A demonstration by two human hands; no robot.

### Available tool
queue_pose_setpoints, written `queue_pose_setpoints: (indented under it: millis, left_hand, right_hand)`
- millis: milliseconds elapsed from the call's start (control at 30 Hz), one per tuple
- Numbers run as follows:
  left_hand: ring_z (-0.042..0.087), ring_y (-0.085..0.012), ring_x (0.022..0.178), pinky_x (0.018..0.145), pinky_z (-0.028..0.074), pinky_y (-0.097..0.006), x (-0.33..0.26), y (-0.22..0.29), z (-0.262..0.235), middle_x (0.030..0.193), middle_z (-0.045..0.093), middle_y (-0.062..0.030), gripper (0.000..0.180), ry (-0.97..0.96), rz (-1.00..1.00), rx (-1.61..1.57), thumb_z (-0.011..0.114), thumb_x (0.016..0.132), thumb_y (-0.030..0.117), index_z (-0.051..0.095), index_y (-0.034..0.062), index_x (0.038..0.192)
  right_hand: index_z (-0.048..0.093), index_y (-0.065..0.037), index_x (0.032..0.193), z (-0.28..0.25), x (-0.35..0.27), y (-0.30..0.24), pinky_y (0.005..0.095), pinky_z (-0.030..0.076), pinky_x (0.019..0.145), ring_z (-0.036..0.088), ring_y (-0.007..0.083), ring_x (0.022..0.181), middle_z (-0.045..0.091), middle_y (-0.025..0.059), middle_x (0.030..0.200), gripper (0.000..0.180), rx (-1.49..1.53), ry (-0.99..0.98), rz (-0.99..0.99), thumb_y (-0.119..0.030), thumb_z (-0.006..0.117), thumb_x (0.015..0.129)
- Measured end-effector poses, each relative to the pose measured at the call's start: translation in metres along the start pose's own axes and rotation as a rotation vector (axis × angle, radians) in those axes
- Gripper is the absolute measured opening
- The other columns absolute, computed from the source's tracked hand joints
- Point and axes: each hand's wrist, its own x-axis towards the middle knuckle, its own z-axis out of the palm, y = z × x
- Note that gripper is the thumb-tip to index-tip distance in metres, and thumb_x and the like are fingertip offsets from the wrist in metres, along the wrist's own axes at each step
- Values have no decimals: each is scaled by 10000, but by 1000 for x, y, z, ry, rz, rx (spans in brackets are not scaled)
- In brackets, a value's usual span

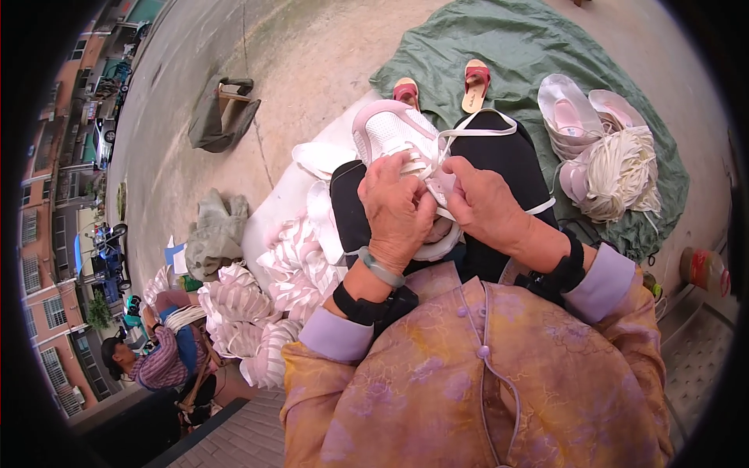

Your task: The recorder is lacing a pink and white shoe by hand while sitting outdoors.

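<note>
A white and pink sneaker [381,131] lies across my lap, its toe pointing away from me. Over its lacing area curl the fingers of my left hand [396,209], closed on the shoe beside the eyelets. On the other side my right hand [488,199] has thumb and forefinger pinched at the eyelet edge, on a white shoelace [493,117]. The lace loops over my dark-clothed right thigh, and another length shows beside my right wrist. Part of the shoe's heel end is hidden under my hands.
A green tarp [445,43] bears red sandals [476,86], shoe uppers [566,117] and a bundle of white laces [624,171]. Heaped pink-white shoe uppers [242,300] lie at left, near another seated person [168,355]. A jar [702,271] stands far right; a dark green cloth-covered object [222,117] sits ahead.
</note>
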Motion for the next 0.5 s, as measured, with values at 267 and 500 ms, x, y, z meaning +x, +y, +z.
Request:
queue_pose_setpoints:
  millis: [267,500]
  left_hand:
    - [486,-312,1114,926,353,-408,-8,-9,6,1165,565,-115,161,48,-16,-64,652,677,69,653,72,838]
    - [497,-318,1114,927,366,-410,-8,-5,10,1160,574,-119,220,86,-30,-56,657,682,69,675,90,900]
  right_hand:
    - [476,-14,1049,-1,3,-9,405,488,535,606,333,629,565,155,823,362,-248,10,-259,-130,613,735]
    - [485,-39,1031,6,0,0,401,495,565,601,326,689,516,151,852,338,-207,48,-224,-129,612,731]
